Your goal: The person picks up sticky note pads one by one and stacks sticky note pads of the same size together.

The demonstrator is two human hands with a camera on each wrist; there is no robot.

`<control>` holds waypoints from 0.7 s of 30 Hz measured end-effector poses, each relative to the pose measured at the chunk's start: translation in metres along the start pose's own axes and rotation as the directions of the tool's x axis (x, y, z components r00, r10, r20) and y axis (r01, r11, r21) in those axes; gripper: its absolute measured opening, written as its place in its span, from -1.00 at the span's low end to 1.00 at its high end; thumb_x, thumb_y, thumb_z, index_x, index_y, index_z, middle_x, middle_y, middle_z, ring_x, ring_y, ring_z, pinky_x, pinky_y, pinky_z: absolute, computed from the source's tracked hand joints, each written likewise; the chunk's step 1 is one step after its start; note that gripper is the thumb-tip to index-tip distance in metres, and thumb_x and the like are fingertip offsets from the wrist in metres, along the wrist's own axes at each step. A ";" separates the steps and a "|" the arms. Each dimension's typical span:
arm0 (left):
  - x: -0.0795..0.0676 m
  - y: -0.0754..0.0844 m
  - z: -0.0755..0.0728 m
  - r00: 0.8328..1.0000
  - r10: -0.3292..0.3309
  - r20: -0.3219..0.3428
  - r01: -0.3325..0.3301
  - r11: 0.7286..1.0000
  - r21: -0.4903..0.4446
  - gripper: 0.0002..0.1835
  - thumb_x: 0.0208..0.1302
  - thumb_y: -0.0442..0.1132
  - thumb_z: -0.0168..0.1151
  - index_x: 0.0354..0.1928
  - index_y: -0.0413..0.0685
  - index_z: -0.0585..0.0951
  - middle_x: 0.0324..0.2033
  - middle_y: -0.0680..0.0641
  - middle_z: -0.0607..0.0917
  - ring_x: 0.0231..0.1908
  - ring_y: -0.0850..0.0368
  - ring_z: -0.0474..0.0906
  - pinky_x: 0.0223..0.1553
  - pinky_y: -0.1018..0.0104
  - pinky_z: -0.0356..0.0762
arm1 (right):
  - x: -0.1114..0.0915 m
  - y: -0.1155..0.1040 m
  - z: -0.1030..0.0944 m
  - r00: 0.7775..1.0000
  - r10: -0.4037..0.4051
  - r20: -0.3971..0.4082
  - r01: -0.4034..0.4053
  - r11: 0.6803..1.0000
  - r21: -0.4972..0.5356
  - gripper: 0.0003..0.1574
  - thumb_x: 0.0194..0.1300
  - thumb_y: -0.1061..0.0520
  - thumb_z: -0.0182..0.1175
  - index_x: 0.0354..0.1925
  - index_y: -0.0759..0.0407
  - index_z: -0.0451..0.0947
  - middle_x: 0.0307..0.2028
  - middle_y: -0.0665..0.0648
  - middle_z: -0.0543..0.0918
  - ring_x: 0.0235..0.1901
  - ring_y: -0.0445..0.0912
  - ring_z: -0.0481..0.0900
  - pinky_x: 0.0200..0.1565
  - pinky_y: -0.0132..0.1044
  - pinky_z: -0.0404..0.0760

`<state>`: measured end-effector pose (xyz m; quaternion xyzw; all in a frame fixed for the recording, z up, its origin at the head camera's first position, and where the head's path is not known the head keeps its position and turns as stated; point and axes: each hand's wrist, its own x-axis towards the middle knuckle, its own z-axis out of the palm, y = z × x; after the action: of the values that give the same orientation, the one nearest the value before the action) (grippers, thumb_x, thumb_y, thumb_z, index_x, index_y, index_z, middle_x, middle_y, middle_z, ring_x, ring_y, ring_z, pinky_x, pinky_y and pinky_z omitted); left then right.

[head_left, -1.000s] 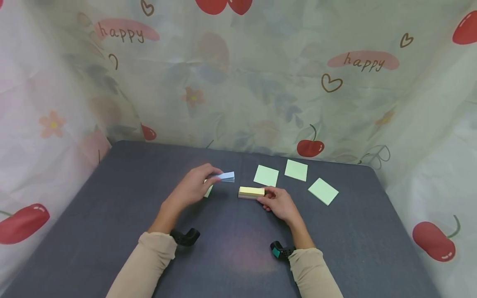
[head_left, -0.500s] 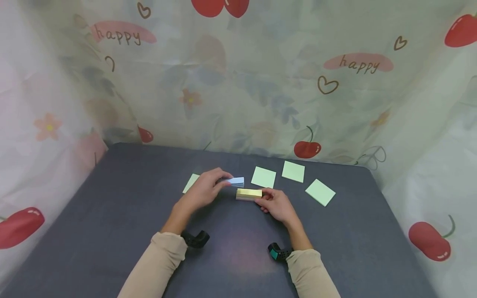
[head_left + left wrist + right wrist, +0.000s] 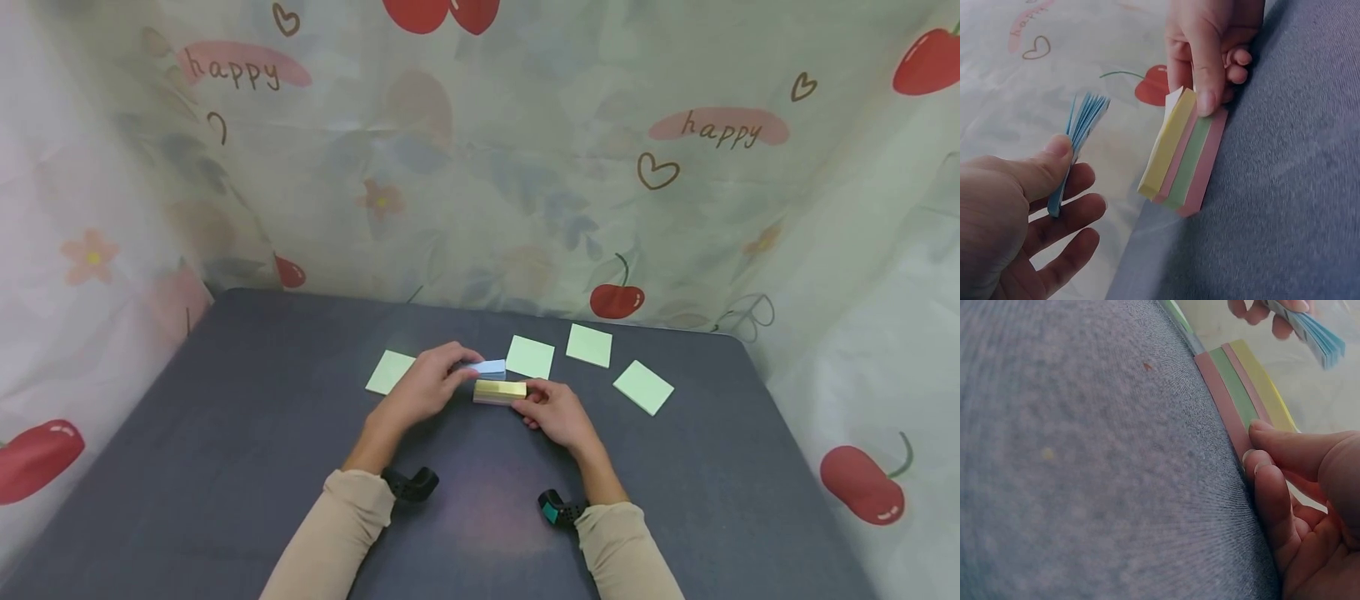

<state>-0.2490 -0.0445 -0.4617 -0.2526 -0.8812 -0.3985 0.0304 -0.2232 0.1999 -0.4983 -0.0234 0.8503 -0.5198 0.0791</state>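
Observation:
My left hand (image 3: 431,383) pinches a thin blue pad of paper slips (image 3: 1088,122) between thumb and fingers. Its free end fans out into separate sheets in both wrist views. Just right of and nearer than it, my right hand (image 3: 557,411) holds the end of a layered stack of sticky-note pads (image 3: 499,392). The stack's layers run yellow, pink, green and pink (image 3: 1222,394), with yellow uppermost. A white sheet (image 3: 1172,100) shows behind the yellow layer in the left wrist view. The blue pad is apart from the stack, slightly behind and above it.
Pale green square notes lie on the dark table (image 3: 247,433): one (image 3: 390,372) partly behind my left hand, one (image 3: 530,357) just behind the stack, and two more, one at the back (image 3: 589,346) and one at right (image 3: 643,387). A printed curtain (image 3: 480,208) surrounds the table.
My left hand has carried the blue pad rightward, to just behind the stack, uncovering the left green note. My right hand and the stack have stayed nearly in place.

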 end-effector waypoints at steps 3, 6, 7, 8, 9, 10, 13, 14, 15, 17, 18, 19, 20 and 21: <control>0.000 0.001 0.003 1.000 -0.023 -0.004 0.023 1.000 -0.021 -0.76 0.42 -0.11 0.29 0.05 0.02 0.69 -0.05 0.01 0.74 -0.06 0.12 0.64 0.08 0.10 0.60 | 0.000 0.000 0.000 1.000 0.005 0.002 -0.005 1.000 0.000 -0.58 0.30 0.16 0.40 0.10 0.28 0.64 -0.46 0.09 0.65 -0.53 -0.20 0.58 -0.40 -0.40 0.61; -0.002 0.002 0.006 0.999 -0.045 -0.006 0.045 0.998 -0.040 -0.76 0.43 -0.11 0.27 0.06 0.04 0.68 -0.02 0.01 0.74 -0.06 0.11 0.64 0.07 0.10 0.60 | 0.000 0.001 0.001 1.000 0.002 0.004 -0.002 1.000 -0.002 -0.58 0.31 0.16 0.39 0.10 0.29 0.64 -0.46 0.08 0.65 -0.53 -0.20 0.58 -0.40 -0.40 0.60; -0.002 0.002 0.007 0.999 -0.051 -0.004 0.051 0.998 -0.045 -0.76 0.44 -0.10 0.27 0.06 0.05 0.67 -0.01 0.01 0.74 -0.07 0.12 0.63 0.06 0.10 0.60 | 0.000 0.001 0.001 1.000 0.002 0.003 -0.002 1.000 -0.002 -0.58 0.31 0.17 0.39 0.09 0.29 0.64 -0.46 0.08 0.65 -0.53 -0.21 0.57 -0.41 -0.40 0.60; -0.003 0.002 0.008 0.998 -0.057 -0.002 0.057 0.997 -0.048 -0.76 0.44 -0.10 0.26 0.06 0.05 0.66 -0.01 0.01 0.74 -0.08 0.12 0.63 0.05 0.10 0.59 | 0.000 0.001 0.001 1.000 0.002 0.002 -0.002 1.000 -0.003 -0.58 0.31 0.17 0.39 0.09 0.29 0.64 -0.46 0.08 0.64 -0.54 -0.21 0.57 -0.41 -0.40 0.60; -0.003 0.002 0.008 0.998 -0.062 -0.001 0.062 0.997 -0.050 -0.76 0.45 -0.09 0.26 0.06 0.06 0.65 -0.01 0.01 0.74 -0.09 0.12 0.62 0.04 0.11 0.59 | 0.000 0.001 0.001 1.000 0.003 0.001 -0.003 1.000 -0.005 -0.58 0.30 0.17 0.40 0.09 0.29 0.65 -0.47 0.07 0.64 -0.54 -0.21 0.57 -0.41 -0.40 0.60; -0.003 0.002 0.009 0.998 -0.065 -0.003 0.065 0.996 -0.055 -0.77 0.45 -0.09 0.26 0.06 0.06 0.65 -0.02 0.01 0.74 -0.10 0.12 0.62 0.02 0.12 0.59 | 0.000 0.001 0.001 1.000 0.004 0.000 -0.004 1.000 -0.004 -0.58 0.30 0.17 0.40 0.09 0.29 0.65 -0.47 0.07 0.64 -0.54 -0.21 0.57 -0.41 -0.40 0.60; -0.003 0.002 0.010 0.997 -0.083 -0.013 0.082 0.994 -0.069 -0.77 0.45 -0.08 0.25 0.05 0.07 0.62 -0.05 0.00 0.74 -0.14 0.12 0.60 -0.01 0.13 0.57 | 0.000 0.001 0.001 1.000 0.006 -0.003 -0.006 1.000 -0.004 -0.57 0.29 0.17 0.40 0.09 0.30 0.64 -0.47 0.08 0.64 -0.55 -0.21 0.57 -0.42 -0.41 0.60; -0.003 0.001 0.010 0.996 -0.088 -0.017 0.087 0.994 -0.072 -0.77 0.45 -0.07 0.25 0.05 0.07 0.61 -0.06 0.00 0.74 -0.14 0.12 0.60 -0.01 0.14 0.57 | 0.000 0.001 0.001 1.000 0.006 -0.003 -0.006 1.000 -0.005 -0.57 0.29 0.17 0.40 0.10 0.30 0.64 -0.47 0.09 0.65 -0.55 -0.22 0.57 -0.42 -0.41 0.60; -0.003 0.002 0.010 0.996 -0.092 -0.022 0.090 0.993 -0.078 -0.77 0.45 -0.07 0.25 0.05 0.07 0.60 -0.07 0.00 0.74 -0.15 0.12 0.59 -0.02 0.14 0.57 | 0.000 0.000 0.001 1.000 0.007 -0.003 -0.007 1.000 -0.004 -0.57 0.29 0.18 0.40 0.10 0.30 0.64 -0.47 0.09 0.65 -0.55 -0.22 0.57 -0.42 -0.41 0.60; -0.003 0.002 0.010 0.995 -0.101 -0.027 0.098 0.991 -0.088 -0.76 0.46 -0.06 0.24 0.05 0.06 0.59 -0.08 0.00 0.73 -0.15 0.12 0.59 -0.02 0.13 0.57 | 0.001 0.000 0.000 1.000 0.007 -0.002 -0.007 1.000 -0.007 -0.56 0.30 0.17 0.40 0.10 0.31 0.63 -0.46 0.11 0.66 -0.55 -0.22 0.57 -0.42 -0.42 0.60; -0.003 0.002 0.010 0.994 -0.102 -0.030 0.099 0.991 -0.092 -0.76 0.46 -0.06 0.24 0.05 0.06 0.58 -0.09 0.00 0.73 -0.16 0.12 0.59 -0.02 0.13 0.57 | 0.001 0.000 0.000 1.000 0.007 -0.003 -0.007 1.000 -0.011 -0.56 0.30 0.17 0.40 0.11 0.31 0.63 -0.46 0.11 0.66 -0.55 -0.23 0.57 -0.41 -0.42 0.60; -0.003 0.002 0.011 0.994 -0.103 -0.032 0.099 0.990 -0.098 -0.76 0.47 -0.05 0.23 0.06 0.06 0.57 -0.10 0.01 0.74 -0.16 0.13 0.60 -0.02 0.13 0.57 | 0.001 0.000 0.000 1.000 0.007 -0.004 -0.007 1.000 -0.015 -0.56 0.30 0.17 0.40 0.11 0.31 0.63 -0.45 0.12 0.66 -0.55 -0.23 0.57 -0.41 -0.42 0.61; -0.003 0.002 0.011 0.994 -0.102 -0.034 0.098 0.990 -0.106 -0.76 0.47 -0.06 0.23 0.06 0.05 0.56 -0.11 0.00 0.74 -0.16 0.13 0.62 -0.03 0.13 0.58 | 0.001 0.000 0.000 1.000 0.010 -0.005 -0.010 1.000 -0.014 -0.56 0.29 0.18 0.40 0.10 0.31 0.63 -0.45 0.12 0.66 -0.55 -0.23 0.57 -0.41 -0.42 0.61; -0.003 0.002 0.012 0.994 -0.100 -0.037 0.095 0.989 -0.116 -0.76 0.47 -0.06 0.22 0.05 0.04 0.56 -0.12 0.00 0.75 -0.17 0.13 0.63 -0.03 0.12 0.59 | 0.001 0.000 0.000 1.000 0.010 -0.005 -0.010 1.000 -0.017 -0.56 0.29 0.17 0.40 0.10 0.31 0.63 -0.45 0.13 0.67 -0.55 -0.23 0.57 -0.41 -0.42 0.61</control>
<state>-0.2438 -0.0366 -0.4691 -0.2020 -0.8674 -0.4545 0.0155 -0.2239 0.1997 -0.4984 -0.0184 0.8551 -0.5120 0.0794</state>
